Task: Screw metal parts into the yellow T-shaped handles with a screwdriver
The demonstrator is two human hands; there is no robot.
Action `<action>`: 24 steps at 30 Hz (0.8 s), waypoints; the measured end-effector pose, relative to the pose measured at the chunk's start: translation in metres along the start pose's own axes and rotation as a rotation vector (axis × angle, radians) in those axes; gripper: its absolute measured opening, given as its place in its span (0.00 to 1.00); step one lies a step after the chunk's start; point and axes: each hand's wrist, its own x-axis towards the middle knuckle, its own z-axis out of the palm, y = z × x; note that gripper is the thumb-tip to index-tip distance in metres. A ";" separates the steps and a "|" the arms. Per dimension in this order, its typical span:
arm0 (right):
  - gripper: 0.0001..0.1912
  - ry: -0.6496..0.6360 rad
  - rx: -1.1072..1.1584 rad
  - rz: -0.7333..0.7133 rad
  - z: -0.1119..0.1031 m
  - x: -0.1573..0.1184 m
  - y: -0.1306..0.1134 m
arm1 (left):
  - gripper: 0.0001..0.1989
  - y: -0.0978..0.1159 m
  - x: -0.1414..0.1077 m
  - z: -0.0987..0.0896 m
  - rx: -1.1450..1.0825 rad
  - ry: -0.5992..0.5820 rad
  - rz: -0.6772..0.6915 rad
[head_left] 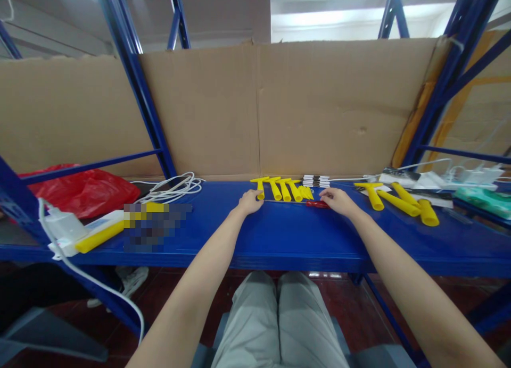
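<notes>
At the left end of a row of yellow T-shaped pieces point(273, 189), my left hand point(249, 202) has its fingers curled at the lower end of the nearest T-shaped piece point(261, 186). What lies inside those fingers is hidden. A red-handled screwdriver point(315, 203) lies sideways in front of the row, its thin shaft running left toward my left hand. The fingers of my right hand point(338, 200) are closed on the right end of its red handle. Small yellow pieces point(306, 192) and a stack of white strips point(316, 181) sit behind the handle.
More yellow pieces point(399, 200) lie at right near a power strip and white cables. To the left are a coiled white cable point(179, 188), a red plastic bag point(88, 190) and a white adapter point(64, 224). Cardboard point(311, 107) walls the back of the blue table point(279, 235).
</notes>
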 end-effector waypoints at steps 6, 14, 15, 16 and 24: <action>0.07 -0.029 0.000 0.026 0.002 0.002 0.003 | 0.23 0.003 -0.002 -0.005 -0.016 -0.008 -0.029; 0.08 -0.033 -0.049 0.038 0.003 0.002 0.005 | 0.22 0.005 -0.003 -0.007 -0.015 -0.022 -0.043; 0.08 -0.046 -0.059 0.034 0.004 0.002 0.004 | 0.22 0.005 -0.003 -0.007 -0.020 -0.023 -0.041; 0.08 -0.065 -0.066 0.025 0.004 0.002 0.003 | 0.21 0.006 -0.003 -0.008 -0.025 -0.023 -0.040; 0.09 0.357 -0.273 0.279 -0.018 0.000 0.023 | 0.25 0.013 -0.005 -0.007 -0.082 0.011 -0.056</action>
